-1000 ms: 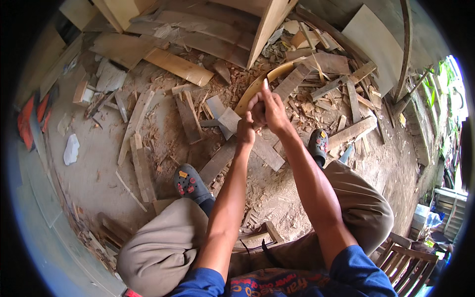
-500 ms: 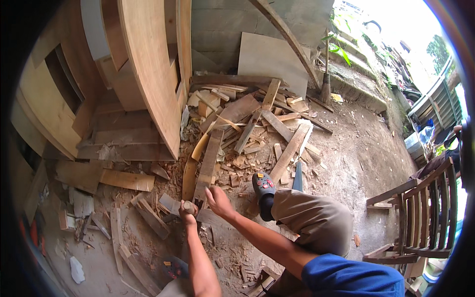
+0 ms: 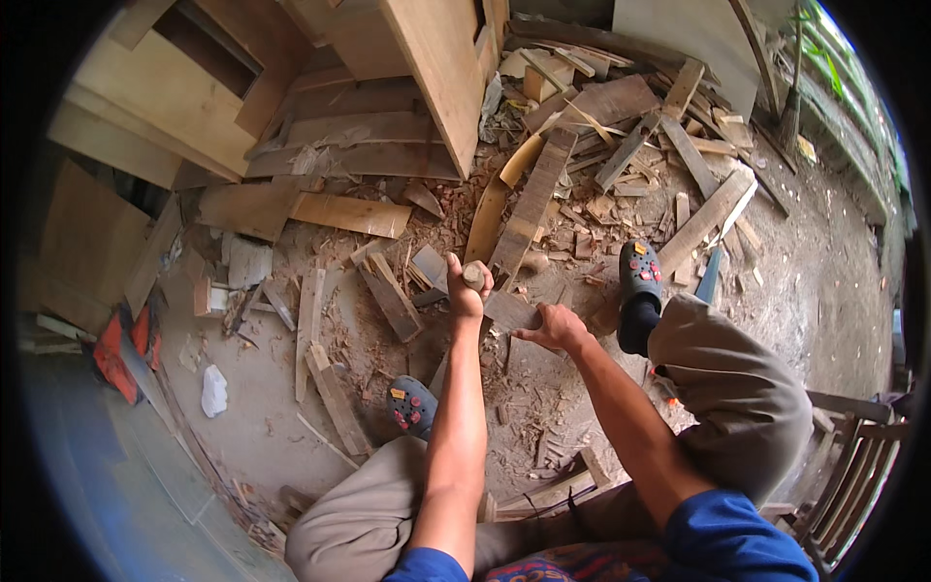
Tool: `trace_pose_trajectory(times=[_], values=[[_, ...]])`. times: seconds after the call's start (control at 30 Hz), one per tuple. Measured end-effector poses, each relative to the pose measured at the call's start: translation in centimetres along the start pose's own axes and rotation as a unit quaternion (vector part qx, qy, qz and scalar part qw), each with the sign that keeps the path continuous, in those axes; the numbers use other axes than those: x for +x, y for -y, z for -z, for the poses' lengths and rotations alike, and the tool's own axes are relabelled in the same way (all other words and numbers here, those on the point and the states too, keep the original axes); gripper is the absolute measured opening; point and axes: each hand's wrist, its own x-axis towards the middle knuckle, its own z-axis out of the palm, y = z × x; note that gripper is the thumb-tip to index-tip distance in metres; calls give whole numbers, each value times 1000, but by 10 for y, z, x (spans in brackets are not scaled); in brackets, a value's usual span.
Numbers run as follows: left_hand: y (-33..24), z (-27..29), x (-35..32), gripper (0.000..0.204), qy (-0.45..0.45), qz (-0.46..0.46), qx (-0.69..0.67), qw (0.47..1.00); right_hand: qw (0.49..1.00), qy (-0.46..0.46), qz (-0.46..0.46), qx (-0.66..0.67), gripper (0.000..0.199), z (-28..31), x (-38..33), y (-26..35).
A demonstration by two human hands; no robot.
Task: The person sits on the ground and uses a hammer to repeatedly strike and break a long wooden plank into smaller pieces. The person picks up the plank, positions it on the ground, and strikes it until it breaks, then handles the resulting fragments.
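My left hand (image 3: pixel 465 299) is closed round a thick wooden handle (image 3: pixel 473 276), whose round end faces up. The rest of that tool is hidden below the fist. To its right, my right hand (image 3: pixel 559 328) grips the end of a short, dark wooden board (image 3: pixel 512 312), fingers over its edge and thumb along the near side. The board lies low over the floor, its left end close to my left fist. Just beyond, a long plank (image 3: pixel 533 209) slopes away toward the scrap pile, beside a curved yellowish strip (image 3: pixel 490 218).
Offcuts and shavings (image 3: pixel 621 199) heap up beyond my hands. A wooden cabinet (image 3: pixel 436 78) stands far left, with a flat panel (image 3: pixel 349 214) before it. My shoes (image 3: pixel 640 269) are on either side. A blue-bladed handsaw-like piece (image 3: pixel 710 276) and a slatted chair (image 3: pixel 858 475) are at right.
The view has swung left and down, so the scene sits further right. My right hand has come from beside the long plank onto the short board. My left hand keeps the handle.
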Motion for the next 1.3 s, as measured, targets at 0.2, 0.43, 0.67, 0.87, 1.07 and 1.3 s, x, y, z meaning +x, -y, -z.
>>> trace_pose_trajectory(times=[0.2, 0.43, 0.67, 0.87, 1.07, 1.3], values=[[15, -15, 10, 68, -104, -40, -67, 991, 999, -42, -6, 16, 82, 1, 2, -13], [19, -9, -1, 67, -96, -37, -55, 993, 999, -40, 18, -1, 85, 2, 10, -21], [-7, 2, -1, 69, 58, -52, 43, 996, 995, -55, 81, -35, 89, -8, 22, -34], [-37, -6, -8, 68, 42, -58, -14, 997, 929, -312, 160, 123, 70, 48, 23, 8], [-17, -10, -18, 73, -133, -43, -114, 984, 851, -258, 326, 321, 51, 91, 25, 126], [-25, -9, -21, 62, -154, -66, -77, 983, 908, 24, 258, 330, 70, 80, 22, 156]])
